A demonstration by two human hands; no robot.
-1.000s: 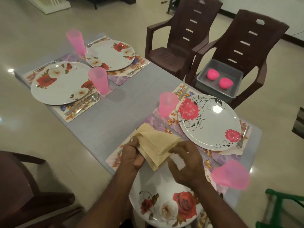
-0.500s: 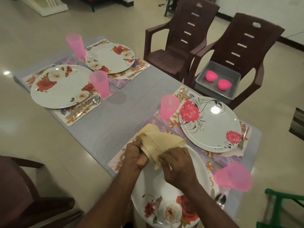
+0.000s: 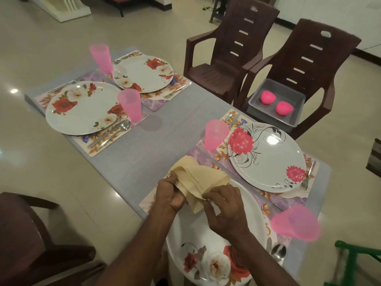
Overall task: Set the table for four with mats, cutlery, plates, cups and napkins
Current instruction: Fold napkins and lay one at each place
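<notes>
Closest to the camera there's a rose-print plate (image 3: pixel 208 263) on its mat, with a spoon (image 3: pixel 278 252) and a pink cup (image 3: pixel 295 223) off to its right. Right above that plate both hands are working a stack of beige napkins (image 3: pixel 199 179): the left hand (image 3: pixel 170 196) has its fingers curled round the stack's left edge, and the right hand (image 3: pixel 225 206) pinches a corner at the lower right. Further along the grey table (image 3: pixel 144 157) sits a plate with pink flowers (image 3: pixel 267 157), a fork (image 3: pixel 307 178) and another cup (image 3: pixel 215 135). The far end has two more rose plates, cups and cutlery.
</notes>
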